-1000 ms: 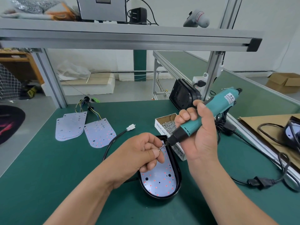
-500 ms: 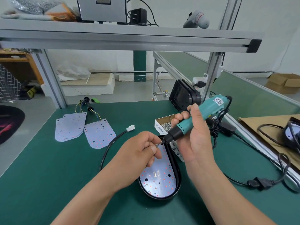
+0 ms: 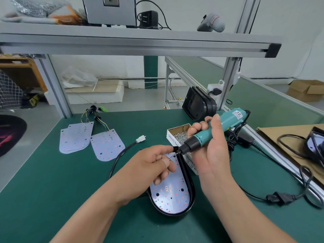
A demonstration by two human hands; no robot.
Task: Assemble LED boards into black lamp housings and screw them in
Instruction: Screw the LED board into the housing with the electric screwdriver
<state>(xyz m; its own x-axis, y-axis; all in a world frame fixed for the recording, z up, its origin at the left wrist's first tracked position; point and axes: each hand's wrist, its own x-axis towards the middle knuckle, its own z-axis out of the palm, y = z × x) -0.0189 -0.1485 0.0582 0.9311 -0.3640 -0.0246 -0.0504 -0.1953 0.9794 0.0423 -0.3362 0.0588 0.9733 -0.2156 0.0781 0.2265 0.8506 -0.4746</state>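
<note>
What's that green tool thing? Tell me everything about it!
It's an electric screwdriver: teal, plastic-looking body with a white label, black nose, thin metal bit. A black cord leaves its back end. The right hand grips its middle. It is tilted, bit pointing down and left. The left hand pinches at the bit's tip, above the far end of the black housing.

Glossy black plastic housing (image 3: 190, 186), matt green table mat (image 3: 52, 190), brushed aluminium frame (image 3: 122, 44), cardboard screw box (image 3: 177, 133).
</note>
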